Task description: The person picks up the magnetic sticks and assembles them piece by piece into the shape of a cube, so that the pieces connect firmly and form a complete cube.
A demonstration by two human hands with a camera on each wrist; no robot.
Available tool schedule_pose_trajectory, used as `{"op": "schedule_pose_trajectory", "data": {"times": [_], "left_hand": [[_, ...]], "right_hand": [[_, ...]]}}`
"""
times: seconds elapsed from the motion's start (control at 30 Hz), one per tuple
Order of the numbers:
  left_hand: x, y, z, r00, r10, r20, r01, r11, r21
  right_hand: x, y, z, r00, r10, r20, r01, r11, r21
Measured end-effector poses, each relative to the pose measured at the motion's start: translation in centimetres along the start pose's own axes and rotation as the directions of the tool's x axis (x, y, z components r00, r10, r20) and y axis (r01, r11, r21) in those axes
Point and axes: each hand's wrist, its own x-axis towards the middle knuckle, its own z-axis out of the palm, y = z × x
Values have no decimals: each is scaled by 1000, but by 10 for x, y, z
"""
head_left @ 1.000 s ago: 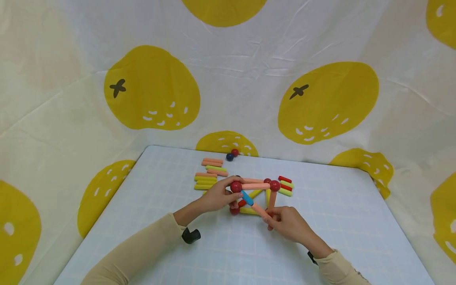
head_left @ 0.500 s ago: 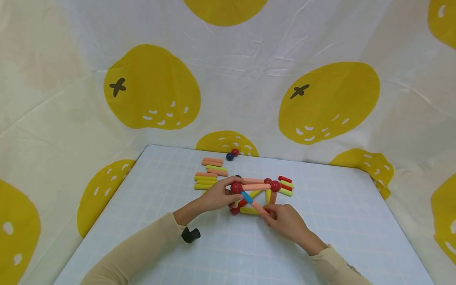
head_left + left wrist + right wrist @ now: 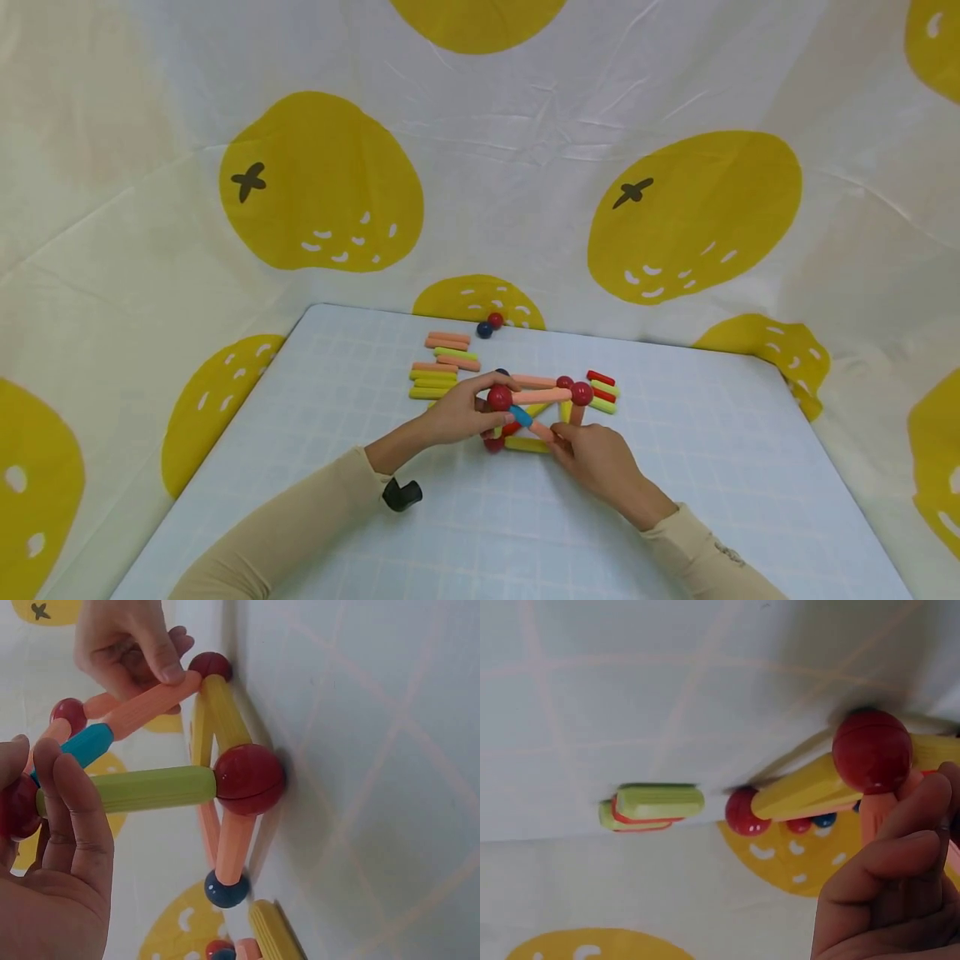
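Frame point(image 3: 542, 397): box shape of sticks + balls, standing on worktop point(image 3: 480, 533), approx. centre, btwn both hands.
L hand point(image 3: 459, 412): fingers curled round red corner ball point(image 3: 19, 810), upper near L corner.
R hand point(image 3: 603, 458): thumb + fingers pinch pink stick point(image 3: 154, 705), near side of frame.
Pink stick: tilted, end to end w/ blue stick point(image 3: 88, 746); lower end at lower R red ball point(image 3: 211, 666), touching or not, can't tell.
Weight: prob. light; looks like plastic.
Stiffness: sticks look rigid; joints prob. the weak pts, may swivel or pop apart.
Surface: balls glossy, likely slippery; ribbed sticks shd grip better.
Hold: best steady frame at corner ball, pinch stick mid-length, fingers clear of ends.
Spares: loose sticks point(image 3: 432, 376) L of frame, more sticks point(image 3: 604, 387) R; red + navy balls point(image 3: 485, 330) at back edge.
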Motion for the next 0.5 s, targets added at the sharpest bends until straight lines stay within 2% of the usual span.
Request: {"op": "schedule_pose_trajectory", "data": {"times": [0.2, 0.33, 0.4, 0.5], "left_hand": [[0, 2, 1, 1000, -29, -8, 29, 1000, 3], [1, -5, 1, 998, -54, 18, 54, 999, -5], [1, -10, 2, 997, -66, 27, 65, 998, 23], [1, -19, 3, 995, -99, 29, 96, 991, 98]], "right_hand": [[-2, -2, -4, 1000, -15, -23, 15, 1000, -12], [-7, -2, -11, 999, -20, -28, 21, 1000, 10], [-10, -2, -17, 1000, -17, 9, 17, 1000, 20], [-15, 2, -28, 990, 9, 143, -13, 999, 31]]}}
